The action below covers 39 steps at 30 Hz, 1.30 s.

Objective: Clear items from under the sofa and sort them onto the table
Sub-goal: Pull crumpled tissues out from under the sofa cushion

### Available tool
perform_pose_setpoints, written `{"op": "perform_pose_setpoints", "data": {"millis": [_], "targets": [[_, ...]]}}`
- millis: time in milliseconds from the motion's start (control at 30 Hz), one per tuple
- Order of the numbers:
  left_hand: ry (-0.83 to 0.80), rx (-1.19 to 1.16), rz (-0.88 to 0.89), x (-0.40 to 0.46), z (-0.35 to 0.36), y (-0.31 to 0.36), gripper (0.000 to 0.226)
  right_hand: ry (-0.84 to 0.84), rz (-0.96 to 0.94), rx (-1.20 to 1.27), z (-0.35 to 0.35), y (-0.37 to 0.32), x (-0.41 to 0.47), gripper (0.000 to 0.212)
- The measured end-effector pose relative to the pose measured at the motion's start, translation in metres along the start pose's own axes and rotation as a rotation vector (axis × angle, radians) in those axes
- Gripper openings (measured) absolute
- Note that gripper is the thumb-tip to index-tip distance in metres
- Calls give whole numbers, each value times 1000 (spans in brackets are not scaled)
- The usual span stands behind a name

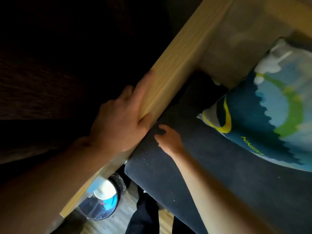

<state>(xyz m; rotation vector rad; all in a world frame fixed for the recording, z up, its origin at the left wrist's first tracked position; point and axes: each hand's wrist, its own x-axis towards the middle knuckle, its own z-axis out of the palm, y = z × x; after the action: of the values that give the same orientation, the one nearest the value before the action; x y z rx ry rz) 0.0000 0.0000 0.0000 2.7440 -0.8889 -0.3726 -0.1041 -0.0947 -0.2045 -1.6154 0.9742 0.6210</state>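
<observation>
Head view: sofa's pale wooden rail (177,65) ran diagonally, lower left to upper right.
Left hand (121,119): gripped rail.
Right hand (168,139): fingers curled, empty, on dark cushion (211,166).

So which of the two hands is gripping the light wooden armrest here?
The left hand: its fingers wrap the light wooden armrest. The right hand instead presses into the dark grey seat cushion beside it.

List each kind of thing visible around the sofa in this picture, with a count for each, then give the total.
Hands: 2, left hand and right hand
Wooden armrest: 1
Dark seat cushion: 1
Printed pillow: 1
Bin with plastic liner: 1
Total: 6
</observation>
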Motion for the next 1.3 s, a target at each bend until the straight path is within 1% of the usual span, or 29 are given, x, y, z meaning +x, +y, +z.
{"op": "perform_pose_setpoints", "data": {"millis": [67, 100, 167, 267, 333, 367, 433, 567, 667, 733, 833, 967, 1133, 1300], "targets": [[40, -12, 18, 5, 6, -4, 92, -12, -73, -73, 9, -9, 19, 45], [33, -20, 16, 5, 7, -5, 92, -31, -82, -75, 13, -12, 27, 41], [18, -18, 9, 4, 9, -6, 92, -50, -55, -34, 19, -15, 42, 42], [12, -11, 6, 3, 8, -5, 94, -36, -44, -64, 24, -6, 48, 58], [6, -2, -3, 5, 9, -2, 93, -70, -43, -207, 26, 1, 53, 79], [-3, 4, -6, 6, 10, -1, 92, -77, -43, -282, 26, 4, 53, 85], [4, 32, -25, 6, 7, 1, 92, -43, -46, -339, 30, 6, 54, 87], [2, 28, -48, 4, 5, 0, 92, -36, -14, -343, 41, -3, 62, 80], [-18, 33, -67, 2, 4, 1, 92, -35, -16, -430, 42, -7, 69, 63], [-4, 22, -78, 3, 4, 0, 92, -11, -41, -468, 41, -6, 73, 54], [21, -14, -81, 3, 7, -2, 91, 87, -71, -470, 40, -3, 77, 38], [39, -53, -76, 1, 8, -2, 89, 129, -101, -444, 40, 4, 81, 19], [54, -40, -72, 1, 8, -2, 90, 165, -135, -468, 46, 10, 88, 18], [82, -48, -91, 1, 12, -3, 91, 236, -155, -519, 52, 15, 97, 19]]}}
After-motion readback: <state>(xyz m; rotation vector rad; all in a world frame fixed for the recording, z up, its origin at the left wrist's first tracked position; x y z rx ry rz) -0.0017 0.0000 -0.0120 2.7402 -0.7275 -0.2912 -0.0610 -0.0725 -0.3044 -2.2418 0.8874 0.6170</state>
